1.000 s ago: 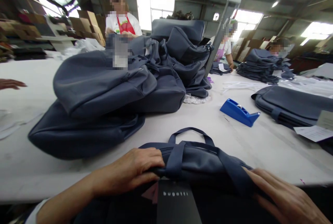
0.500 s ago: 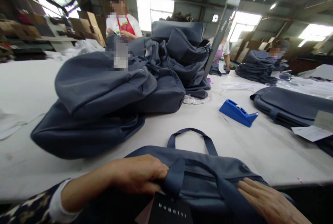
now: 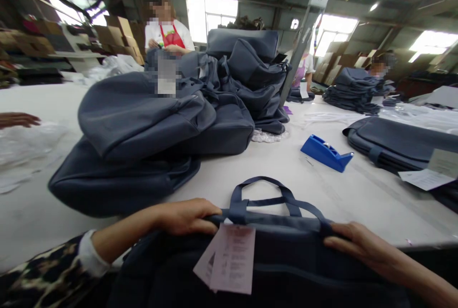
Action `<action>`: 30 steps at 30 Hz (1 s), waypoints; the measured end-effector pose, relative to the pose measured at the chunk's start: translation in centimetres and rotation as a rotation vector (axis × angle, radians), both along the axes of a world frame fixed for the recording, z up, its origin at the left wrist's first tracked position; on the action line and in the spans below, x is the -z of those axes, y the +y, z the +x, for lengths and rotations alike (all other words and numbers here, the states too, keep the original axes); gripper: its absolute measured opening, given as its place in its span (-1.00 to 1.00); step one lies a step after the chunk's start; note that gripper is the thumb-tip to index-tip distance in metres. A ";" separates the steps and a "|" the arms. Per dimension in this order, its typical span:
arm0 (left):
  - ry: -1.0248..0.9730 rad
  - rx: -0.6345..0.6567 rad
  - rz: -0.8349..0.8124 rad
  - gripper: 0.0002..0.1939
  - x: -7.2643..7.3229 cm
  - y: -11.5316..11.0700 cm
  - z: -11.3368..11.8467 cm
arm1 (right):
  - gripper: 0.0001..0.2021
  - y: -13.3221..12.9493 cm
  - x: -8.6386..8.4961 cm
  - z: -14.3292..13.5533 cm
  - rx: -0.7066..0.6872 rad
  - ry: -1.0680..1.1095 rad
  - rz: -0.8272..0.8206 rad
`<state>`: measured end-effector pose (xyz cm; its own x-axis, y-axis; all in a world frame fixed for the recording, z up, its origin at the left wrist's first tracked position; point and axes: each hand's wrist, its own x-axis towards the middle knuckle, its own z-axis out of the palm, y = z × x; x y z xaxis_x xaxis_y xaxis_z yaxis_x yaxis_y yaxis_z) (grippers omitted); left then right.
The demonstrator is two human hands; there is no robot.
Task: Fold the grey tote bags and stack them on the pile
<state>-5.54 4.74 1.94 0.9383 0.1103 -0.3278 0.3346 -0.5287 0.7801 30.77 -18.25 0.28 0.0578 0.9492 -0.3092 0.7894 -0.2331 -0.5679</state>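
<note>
A dark navy bag [image 3: 286, 270] with two strap handles [image 3: 263, 181] stands at the table's front edge, close to me. My left hand [image 3: 189, 217] grips its top edge left of the handles, thumb on the near side. At the right, my right hand [image 3: 352, 239] is closed on the same top edge, beside the foot of a handle. Pale pink paper tags [image 3: 233, 260] with small print hang on the bag's near side, just right of my left hand. The bag's lower part is dark and cut off by the frame.
Several navy bags [image 3: 143, 117] are heaped on the white table at left and centre. A blue tape dispenser [image 3: 326, 152] stands right of centre, near a flat navy bag [image 3: 404, 143]. Another person's hand [image 3: 17, 119] is over clear plastic at far left. A metal post [image 3: 302, 41] rises behind.
Both hands have shifted to the bag's top edge and it is raised upright. The hang tags now show their pink side instead of black. Another person's hand has come in at the left.
</note>
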 end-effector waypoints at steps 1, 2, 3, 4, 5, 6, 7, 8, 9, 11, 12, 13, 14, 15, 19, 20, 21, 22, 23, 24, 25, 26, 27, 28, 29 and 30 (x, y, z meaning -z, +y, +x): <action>-0.009 -0.008 -0.047 -0.79 0.5 0.4 0.1 | -0.54 0.5 0.2 0.2 -0.002 -0.009 0.002; -0.015 -0.015 -0.076 -0.74 0.9 0.8 0.2 | -0.53 0.9 0.5 0.4 -0.002 -0.036 0.003; -0.017 -0.022 -0.087 -0.71 1.4 1.1 0.4 | -0.52 1.3 0.9 0.6 -0.001 -0.076 0.005; -0.015 -0.031 -0.077 -0.68 1.8 1.3 0.4 | -0.52 1.7 1.3 0.8 -0.001 -0.122 0.007; -0.009 -0.044 -0.042 -0.66 2.1 1.5 0.5 | -0.53 2.0 1.8 1.0 -0.002 -0.167 0.013; 0.001 -0.064 0.022 -0.65 2.5 1.6 0.5 | -0.54 2.2 2.3 1.2 -0.005 -0.209 0.024; 0.021 -0.086 0.111 -0.64 2.8 1.7 0.4 | -0.56 2.5 2.8 1.4 -0.003 -0.251 0.039; 0.050 -0.112 0.218 -0.64 3.1 1.6 0.3 | -0.57 2.8 3.3 1.5 0.002 -0.291 0.055; 0.082 -0.138 0.328 -0.63 3.4 1.5 0.2 | -0.58 3.0 3.8 1.5 0.005 -0.325 0.065; 0.135 -0.181 0.515 -0.62 4.2 1.2 0.0 | -0.57 3.6 4.6 1.5 0.002 -0.370 0.070; 0.146 -0.199 0.585 -0.62 4.6 1.0 0.0 | -0.56 3.8 5.0 1.4 -0.005 -0.379 0.070; 0.141 -0.213 0.639 -0.63 5.0 0.9 -0.1 | -0.56 4.0 5.3 1.3 -0.016 -0.382 0.072; 0.119 -0.222 0.683 -0.65 5.3 0.7 -0.2 | -0.55 4.2 5.5 1.3 -0.026 -0.384 0.081; 0.088 -0.231 0.719 -0.66 5.6 0.6 -0.2 | -0.55 4.3 5.8 1.2 -0.035 -0.389 0.096; 0.001 -0.329 0.745 -0.64 6.1 0.6 -0.4 | -0.53 4.2 6.2 1.3 -0.049 -0.435 0.195; 0.027 -0.360 0.714 -0.61 6.2 0.7 -0.5 | -0.53 4.2 6.2 1.4 -0.028 -0.428 0.194; 0.064 -0.381 0.673 -0.58 6.2 1.0 -0.5 | -0.52 4.1 6.2 1.5 0.002 -0.407 0.173; 0.106 -0.388 0.626 -0.54 6.2 1.3 -0.5 | -0.51 4.1 6.2 1.7 0.033 -0.377 0.134; 0.142 -0.385 0.585 -0.52 6.2 1.6 -0.5 | -0.49 4.1 6.1 1.8 0.052 -0.343 0.081; 0.162 -0.374 0.555 -0.50 6.2 1.9 -0.4 | -0.48 4.2 6.1 1.9 0.052 -0.311 0.030; 0.171 -0.358 0.536 -0.48 6.2 2.2 -0.4 | -0.48 4.4 6.0 2.0 0.035 -0.287 -0.009; 0.176 -0.336 0.523 -0.47 6.2 2.5 -0.3 | -0.47 4.5 6.0 2.0 0.008 -0.272 -0.032; 0.180 -0.309 0.519 -0.47 6.3 2.7 -0.2 | -0.47 4.6 5.9 2.0 -0.015 -0.269 -0.038; 0.182 -0.283 0.522 -0.48 6.3 2.8 -0.2 | -0.47 4.6 5.8 1.9 -0.028 -0.274 -0.028; 0.181 -0.263 0.526 -0.49 6.3 2.8 -0.1 | -0.47 4.6 5.6 1.7 -0.030 -0.286 -0.005; 0.176 -0.254 0.526 -0.50 6.2 2.9 -0.1 | -0.49 4.5 5.4 1.7 -0.025 -0.309 0.031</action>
<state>-5.65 7.61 -4.22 0.7983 0.5125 -0.3163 0.6007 -0.7151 0.3574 32.47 -13.78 -5.11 0.1212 0.9602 -0.2516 0.9310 -0.1979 -0.3066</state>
